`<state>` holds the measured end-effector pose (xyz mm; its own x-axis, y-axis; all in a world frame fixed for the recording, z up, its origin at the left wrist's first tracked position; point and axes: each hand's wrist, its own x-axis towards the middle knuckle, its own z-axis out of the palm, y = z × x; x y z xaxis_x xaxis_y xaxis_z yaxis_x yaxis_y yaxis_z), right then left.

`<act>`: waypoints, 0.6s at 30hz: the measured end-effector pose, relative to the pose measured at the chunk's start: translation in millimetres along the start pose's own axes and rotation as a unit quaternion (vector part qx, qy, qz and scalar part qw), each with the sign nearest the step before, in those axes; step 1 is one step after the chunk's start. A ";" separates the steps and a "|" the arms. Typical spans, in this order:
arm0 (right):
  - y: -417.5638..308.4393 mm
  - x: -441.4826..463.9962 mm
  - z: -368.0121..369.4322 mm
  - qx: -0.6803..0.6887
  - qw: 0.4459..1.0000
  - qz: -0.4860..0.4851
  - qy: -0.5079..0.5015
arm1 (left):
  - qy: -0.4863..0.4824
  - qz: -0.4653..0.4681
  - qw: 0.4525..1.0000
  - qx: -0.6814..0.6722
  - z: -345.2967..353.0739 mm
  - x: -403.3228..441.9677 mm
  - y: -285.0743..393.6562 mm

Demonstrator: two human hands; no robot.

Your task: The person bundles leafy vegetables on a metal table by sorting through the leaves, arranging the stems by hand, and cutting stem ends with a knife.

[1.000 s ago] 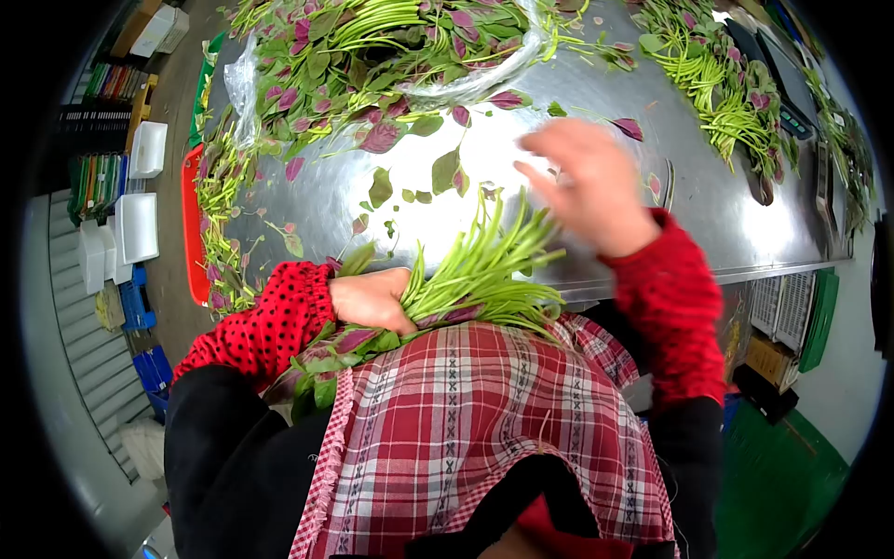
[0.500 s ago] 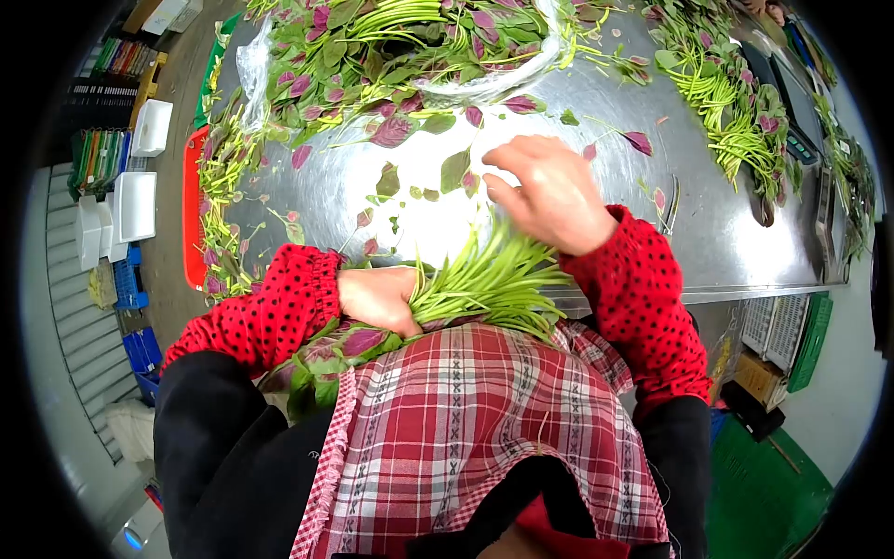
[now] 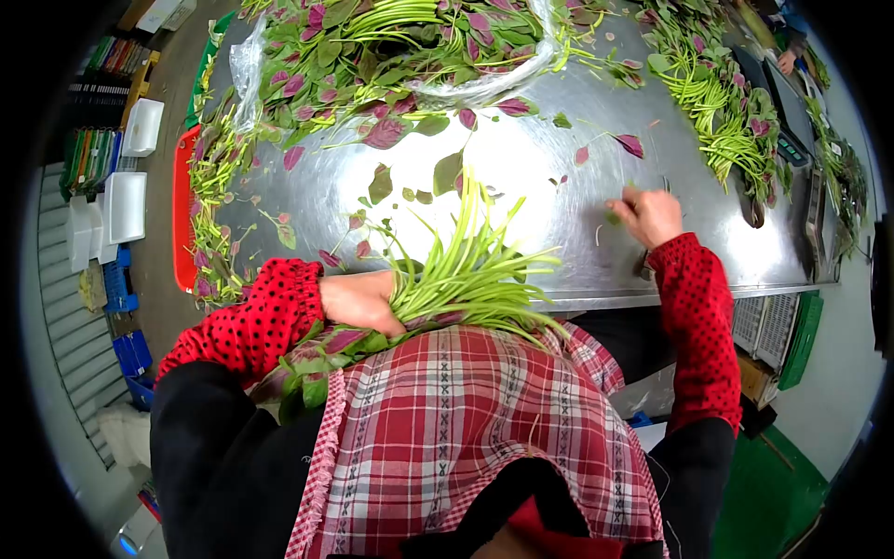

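My left hand (image 3: 361, 302) is closed around a bunch of amaranth (image 3: 470, 291) at my lap. Its pale green stems fan out to the right over the table's near edge, while the green and purple leaves hang below my left wrist. Over the steel table (image 3: 577, 252), well to the right of the bunch, my right hand (image 3: 649, 217) has its fingers curled in. Small blurred green scraps show at its fingertips. Under the right wrist lies a dark object, mostly hidden.
A large heap of amaranth (image 3: 372, 65) in clear plastic lies at the back. More bunches (image 3: 717, 121) lie beside a scale (image 3: 787, 112) at right. A red crate (image 3: 185, 224) borders the left side. Loose leaves (image 3: 380, 184) dot the table. Another person's hand (image 3: 788, 61) shows far right.
My right hand has moved right and slightly down, away from above the stems, its fingers now more curled. The left hand keeps its hold on the bunch, whose stems stand more spread.
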<state>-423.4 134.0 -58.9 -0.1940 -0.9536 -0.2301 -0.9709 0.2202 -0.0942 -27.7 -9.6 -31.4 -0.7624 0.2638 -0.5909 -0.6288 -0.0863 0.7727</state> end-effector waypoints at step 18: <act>-143.2 -4.9 38.2 0.412 0.728 -0.279 -0.471 | -0.139 -0.064 0.988 0.032 -29.7 21.0 15.7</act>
<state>-278.1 115.0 -81.3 0.7584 -0.4631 -0.4586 -0.3720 0.2703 -0.8880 -58.1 -34.0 -38.6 -0.6001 0.5233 -0.6051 -0.6992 0.0242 0.7145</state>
